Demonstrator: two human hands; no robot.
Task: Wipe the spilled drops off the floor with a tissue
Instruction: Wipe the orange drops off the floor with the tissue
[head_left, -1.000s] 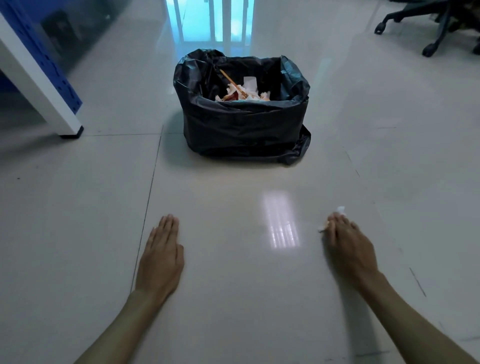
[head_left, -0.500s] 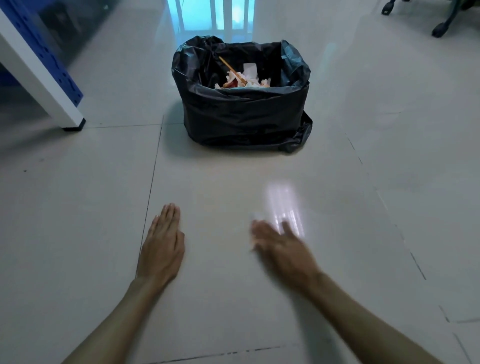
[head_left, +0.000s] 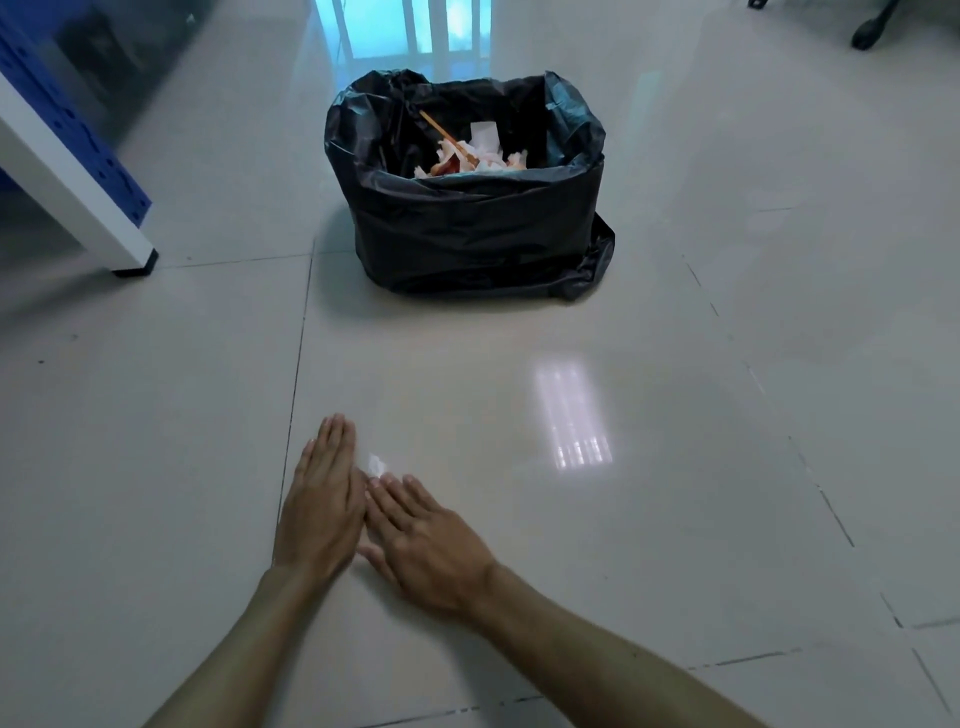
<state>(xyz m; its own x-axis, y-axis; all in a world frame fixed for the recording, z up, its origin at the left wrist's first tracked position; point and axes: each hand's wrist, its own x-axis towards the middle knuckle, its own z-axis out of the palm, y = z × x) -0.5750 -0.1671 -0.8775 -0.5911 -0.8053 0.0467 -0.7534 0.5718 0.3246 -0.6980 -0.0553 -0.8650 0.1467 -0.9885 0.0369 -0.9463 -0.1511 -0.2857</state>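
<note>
My right hand lies flat on the glossy tiled floor, its fingers pressing a small white tissue against the tile. Only a corner of the tissue pokes out past the fingertips. My left hand rests palm down just to the left, fingers together, touching the right hand's fingertips and holding nothing. No drops can be made out on the shiny tiles around the hands.
A bin lined with a black bag stands ahead in the middle, holding crumpled paper and a stick. A white and blue furniture leg stands at the left. A chair castor shows at the top right.
My right hand has swept leftward across the floor with the tissue, from the right side to beside my left hand. The left hand has stayed planted.
</note>
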